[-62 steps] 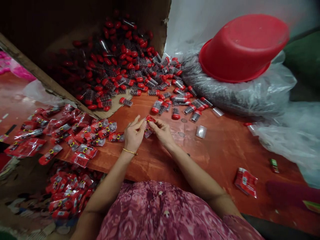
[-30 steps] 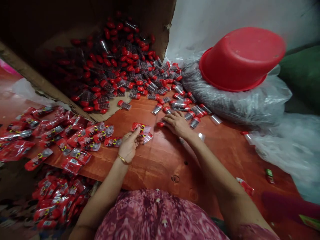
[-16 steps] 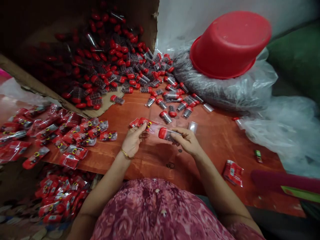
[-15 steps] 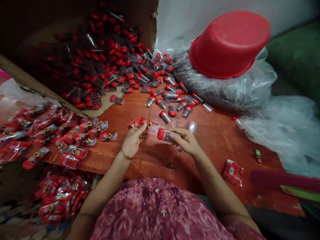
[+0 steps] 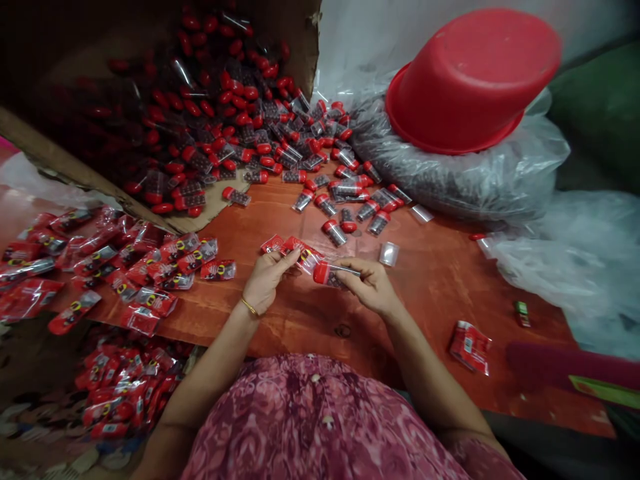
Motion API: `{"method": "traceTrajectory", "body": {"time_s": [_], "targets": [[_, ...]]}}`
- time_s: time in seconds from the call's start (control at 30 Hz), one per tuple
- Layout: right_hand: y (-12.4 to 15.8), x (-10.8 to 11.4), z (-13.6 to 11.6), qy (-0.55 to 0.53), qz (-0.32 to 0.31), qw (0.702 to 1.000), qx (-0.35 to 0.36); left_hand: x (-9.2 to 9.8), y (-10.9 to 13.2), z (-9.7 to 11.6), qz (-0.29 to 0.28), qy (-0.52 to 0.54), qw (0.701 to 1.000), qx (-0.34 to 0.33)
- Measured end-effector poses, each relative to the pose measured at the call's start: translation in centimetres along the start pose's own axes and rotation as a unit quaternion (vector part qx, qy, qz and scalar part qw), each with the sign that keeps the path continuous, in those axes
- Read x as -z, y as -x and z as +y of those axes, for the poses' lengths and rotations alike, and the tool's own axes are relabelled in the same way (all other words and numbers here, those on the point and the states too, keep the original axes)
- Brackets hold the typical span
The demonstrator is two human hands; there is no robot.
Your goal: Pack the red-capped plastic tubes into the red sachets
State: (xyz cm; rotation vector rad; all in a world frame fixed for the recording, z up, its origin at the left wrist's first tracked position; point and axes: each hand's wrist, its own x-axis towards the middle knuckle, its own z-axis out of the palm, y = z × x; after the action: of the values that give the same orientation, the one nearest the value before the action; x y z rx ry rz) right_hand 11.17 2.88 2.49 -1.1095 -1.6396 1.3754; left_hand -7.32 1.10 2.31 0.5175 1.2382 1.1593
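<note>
My left hand (image 5: pixel 269 280) pinches a red printed plastic sleeve (image 5: pixel 310 256) whose clear end points right. In my right hand (image 5: pixel 371 283) is a small clear bottle (image 5: pixel 330 274) with a red cap and dark contents, lying sideways. Its red cap meets the sleeve's clear end; whether it is inside cannot be made out. Another red packet (image 5: pixel 273 244) lies just behind my left fingers. Several loose red-capped bottles (image 5: pixel 334 233) lie beyond my hands, and a small clear piece (image 5: pixel 389 253) rests beyond my right hand.
A cardboard box (image 5: pixel 50 153) spills red-capped bottles at the back left. Filled red packets (image 5: pixel 150 267) are heaped at left, more below the table edge. An upturned red tub (image 5: pixel 475 80) sits on a plastic bag (image 5: pixel 450 180). Folded red sleeves (image 5: pixel 470 347) lie at right.
The sleeve and the bottle have come together: the bottle's red cap, apart from the sleeve before, now touches or overlaps its clear end. The view has shifted slightly.
</note>
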Motion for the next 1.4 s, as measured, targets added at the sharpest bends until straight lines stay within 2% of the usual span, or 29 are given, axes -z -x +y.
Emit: {"method": "traceTrajectory", "body": {"time_s": [0.17, 0.43, 0.57, 0.67, 0.77, 0.87, 0.97, 1.13, 1.2, 1.3, 1.4], "targets": [[-0.2, -0.3, 0.6, -0.011, 0.003, 1.0, -0.01, 0.0, 0.0, -0.1, -0.009, -0.026, 0.999, -0.035], [0.0, -0.6, 2.0, -0.05, 0.06, 0.995, -0.059, 0.1, -0.1, -0.5, -0.016, -0.085, 0.993, -0.079], [0.2, -0.7, 2.4, -0.031, 0.042, 0.998, -0.045, -0.4, -0.1, -0.6, -0.017, -0.107, 0.989, -0.103], [0.3, -1.0, 2.6, -0.035, 0.03, 0.999, -0.028, -1.0, -0.1, -0.7, -0.032, -0.064, 0.995, -0.073], [0.4, -1.3, 2.9, -0.041, 0.051, 0.998, -0.011, -1.4, -0.1, -1.0, -0.031, -0.003, 0.999, -0.033], [0.6, -1.6, 3.3, -0.046, 0.072, 0.996, -0.014, -1.5, -0.2, -1.4, -0.022, 0.014, 0.999, -0.022], [0.8, -1.9, 3.6, -0.041, 0.058, 0.997, -0.02, -1.7, -0.3, -1.9, -0.024, 0.04, 0.999, -0.016], [1.0, -2.8, 3.5, 0.005, 0.151, 0.988, 0.024, -2.2, -0.1, -2.7, 0.009, 0.087, 0.996, -0.023], [0.9, -3.0, 3.4, -0.008, 0.134, 0.991, -0.006, -2.2, 0.0, -2.9, 0.011, 0.085, 0.996, -0.03], [0.5, -3.0, 3.2, -0.04, 0.071, 0.995, -0.054, -2.2, -0.1, -3.3, 0.002, 0.081, 0.997, -0.008], [-0.1, -3.1, 3.2, -0.011, 0.081, 0.997, -0.014, -2.1, -0.3, -3.6, 0.003, 0.103, 0.995, 0.002]]}}
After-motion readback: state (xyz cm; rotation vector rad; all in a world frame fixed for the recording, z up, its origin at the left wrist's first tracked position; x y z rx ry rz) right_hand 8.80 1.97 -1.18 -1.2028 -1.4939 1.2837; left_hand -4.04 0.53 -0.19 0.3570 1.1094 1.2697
